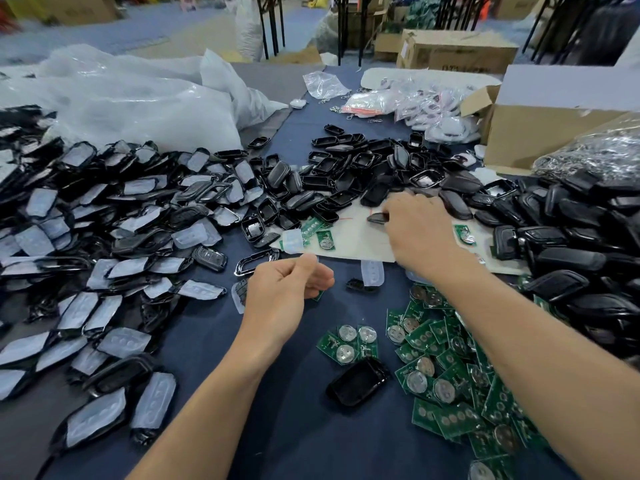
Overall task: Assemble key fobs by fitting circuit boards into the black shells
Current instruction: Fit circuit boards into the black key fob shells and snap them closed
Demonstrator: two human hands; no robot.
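- While my right hand (419, 233) is stretched to one o'clock with its fingertips pinched on a black shell (377, 218) lying on the white sheet (353, 244), the hold looks shallow. The glossy shell could squirt out and slide into the shell pile (346, 188) at twelve.
- My left hand (287, 289) hovers near centre, toward seven, with fingers curled in and thumb up. A green sliver shows under the fingertips, but I cannot tell whether I am gripping a board or merely covering one. If it is loose, it may drop while I watch the other hand.
- Circuit boards (446, 375) heap at five o'clock, partly under my right forearm. Dragging that arm home low could scatter them or snag a coin cell.
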